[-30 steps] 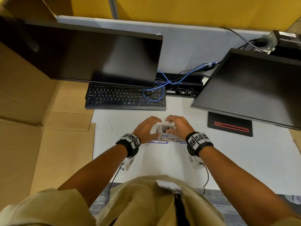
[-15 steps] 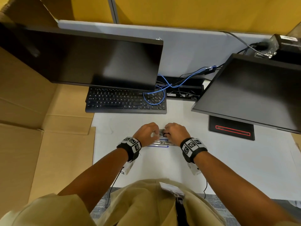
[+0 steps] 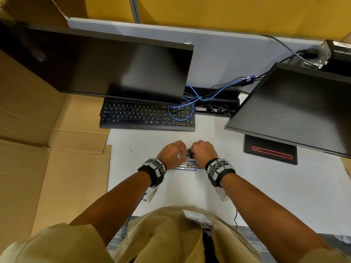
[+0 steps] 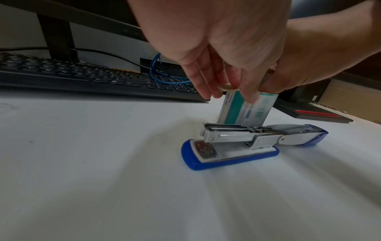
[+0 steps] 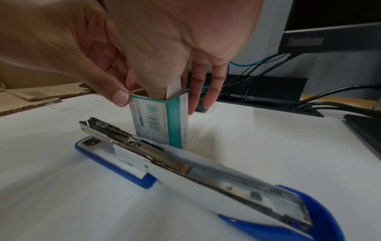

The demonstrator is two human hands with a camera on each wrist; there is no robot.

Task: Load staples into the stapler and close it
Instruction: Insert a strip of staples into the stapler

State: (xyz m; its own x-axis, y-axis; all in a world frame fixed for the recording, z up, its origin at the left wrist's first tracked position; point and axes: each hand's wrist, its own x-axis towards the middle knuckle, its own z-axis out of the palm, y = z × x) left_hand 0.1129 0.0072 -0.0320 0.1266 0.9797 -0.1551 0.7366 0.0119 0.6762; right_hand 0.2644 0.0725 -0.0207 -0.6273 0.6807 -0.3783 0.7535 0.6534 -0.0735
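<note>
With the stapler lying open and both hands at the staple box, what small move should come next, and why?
Probably draw a strip of staples up out of the staple box. It stands upright with its top flap open, the left hand holds its rim, the right hand reaches a finger inside, and the stapler lies open, its magazine apparently unloaded.

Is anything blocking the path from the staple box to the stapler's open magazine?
Nothing visible does. The staple box stands upright just behind the stapler, whose top is swung fully open, leaving the magazine exposed. Both hands are at the box's open top; no staples are out yet.
</note>
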